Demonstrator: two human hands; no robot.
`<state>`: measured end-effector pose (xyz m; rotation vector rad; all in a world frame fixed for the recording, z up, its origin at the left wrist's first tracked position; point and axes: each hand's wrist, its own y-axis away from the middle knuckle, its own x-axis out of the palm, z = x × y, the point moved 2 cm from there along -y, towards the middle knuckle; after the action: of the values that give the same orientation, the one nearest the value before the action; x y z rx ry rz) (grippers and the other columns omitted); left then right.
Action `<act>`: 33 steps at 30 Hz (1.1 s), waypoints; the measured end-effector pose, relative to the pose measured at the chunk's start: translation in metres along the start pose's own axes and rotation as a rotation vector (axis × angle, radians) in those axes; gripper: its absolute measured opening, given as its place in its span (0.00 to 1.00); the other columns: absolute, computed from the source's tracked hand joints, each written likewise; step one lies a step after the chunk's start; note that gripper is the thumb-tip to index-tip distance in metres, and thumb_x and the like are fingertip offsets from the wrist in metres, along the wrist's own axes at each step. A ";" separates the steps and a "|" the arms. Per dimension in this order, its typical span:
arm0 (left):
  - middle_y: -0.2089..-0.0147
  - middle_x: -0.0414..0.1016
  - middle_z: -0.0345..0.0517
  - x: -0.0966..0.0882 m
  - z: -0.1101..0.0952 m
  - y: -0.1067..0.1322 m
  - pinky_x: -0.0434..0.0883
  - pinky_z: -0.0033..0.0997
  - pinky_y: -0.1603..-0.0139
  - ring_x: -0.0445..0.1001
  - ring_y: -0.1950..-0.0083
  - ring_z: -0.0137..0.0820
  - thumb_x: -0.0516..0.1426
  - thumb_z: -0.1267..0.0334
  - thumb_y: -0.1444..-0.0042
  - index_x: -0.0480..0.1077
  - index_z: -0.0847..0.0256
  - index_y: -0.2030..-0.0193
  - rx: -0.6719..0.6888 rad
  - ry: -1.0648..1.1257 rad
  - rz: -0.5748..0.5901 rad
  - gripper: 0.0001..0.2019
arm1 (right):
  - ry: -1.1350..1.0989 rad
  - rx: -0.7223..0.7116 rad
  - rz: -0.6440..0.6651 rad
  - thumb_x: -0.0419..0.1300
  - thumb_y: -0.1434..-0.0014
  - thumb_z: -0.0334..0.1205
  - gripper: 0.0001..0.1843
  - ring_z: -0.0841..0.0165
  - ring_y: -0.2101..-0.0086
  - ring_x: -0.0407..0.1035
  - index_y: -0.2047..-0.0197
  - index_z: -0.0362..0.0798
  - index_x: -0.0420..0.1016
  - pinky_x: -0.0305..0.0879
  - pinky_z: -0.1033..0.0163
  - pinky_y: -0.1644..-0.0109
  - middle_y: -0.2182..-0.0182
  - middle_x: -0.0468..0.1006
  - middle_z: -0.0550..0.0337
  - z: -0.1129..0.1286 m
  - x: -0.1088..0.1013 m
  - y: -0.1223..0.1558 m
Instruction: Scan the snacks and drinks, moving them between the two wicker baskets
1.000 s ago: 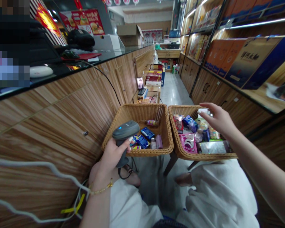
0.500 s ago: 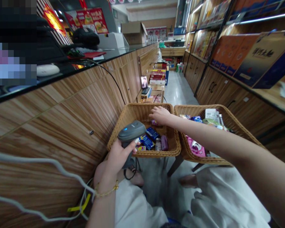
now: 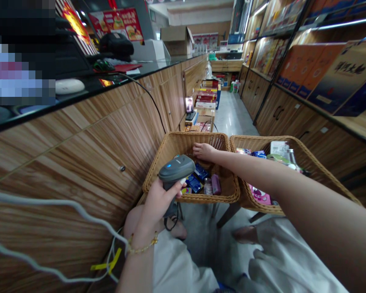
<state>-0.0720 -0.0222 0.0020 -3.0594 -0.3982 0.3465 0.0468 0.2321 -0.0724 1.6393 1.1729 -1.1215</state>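
Wood-grain panels (image 3: 125,134) ran along our left beneath a dark, glossy worktop (image 3: 152,67), and lit shelves (image 3: 323,30) rose on our right, with a grey floor (image 3: 227,120) between them. Our left hand (image 3: 158,201) had its grip wrapped around the handle of a grey handheld scanner (image 3: 177,167), whose head we saw across the near left part of a wicker basket (image 3: 213,199). Our right hand (image 3: 204,151) reached down inside that same basket, near its far side; its fingers were bent, and we could not tell whether its grip held anything. Nearer to us in the basket lay blue packets (image 3: 193,185), with a small clear jar (image 3: 208,188) and a purple item (image 3: 216,185) side by side to their right. Just beside it, a second basket (image 3: 262,138) held a pink pack (image 3: 260,196), a white package (image 3: 279,149) and more goods, partly hidden under our right forearm. Farther out, a phone (image 3: 189,105) stood near stacked boxes (image 3: 207,95), orange boxes (image 3: 306,67) lined a shelf on the right, and pale cables (image 3: 49,200) with a yellow tag (image 3: 105,266) crossed our lower left.
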 end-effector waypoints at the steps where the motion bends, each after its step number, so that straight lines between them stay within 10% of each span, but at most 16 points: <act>1: 0.77 0.78 0.44 0.000 0.000 0.000 0.77 0.34 0.69 0.77 0.75 0.36 0.67 0.48 0.50 0.75 0.59 0.69 -0.005 0.004 0.000 0.16 | 0.002 0.001 -0.003 0.60 0.47 0.23 0.20 0.64 0.42 0.68 0.61 0.57 0.85 0.54 0.48 0.29 0.53 0.84 0.60 0.000 -0.001 0.001; 15: 0.76 0.79 0.45 -0.001 0.003 0.001 0.74 0.32 0.67 0.77 0.73 0.35 0.67 0.50 0.47 0.77 0.62 0.68 0.022 -0.042 -0.028 0.15 | -0.080 0.159 -0.016 0.57 0.36 0.33 0.10 0.59 0.52 0.76 0.61 0.51 0.81 0.57 0.46 0.35 0.64 0.87 0.52 0.030 -0.011 0.016; 24: 0.76 0.78 0.44 -0.001 0.006 0.001 0.74 0.31 0.68 0.77 0.74 0.34 0.65 0.50 0.44 0.77 0.63 0.67 0.039 -0.056 -0.022 0.15 | -0.116 0.232 -0.050 0.65 0.46 0.29 0.07 0.52 0.52 0.75 0.67 0.51 0.82 0.55 0.41 0.35 0.65 0.86 0.48 0.037 -0.038 0.047; 33: 0.75 0.79 0.44 -0.002 0.008 -0.002 0.73 0.30 0.67 0.78 0.72 0.34 0.65 0.50 0.43 0.77 0.62 0.68 0.071 -0.086 -0.026 0.15 | -0.524 0.475 -0.548 0.67 0.39 0.35 0.16 0.55 0.50 0.72 0.47 0.52 0.78 0.62 0.48 0.39 0.54 0.84 0.53 0.052 -0.073 0.112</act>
<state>-0.0761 -0.0207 -0.0054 -2.9747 -0.4199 0.4811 0.1313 0.1390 -0.0043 1.2280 1.0713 -2.1602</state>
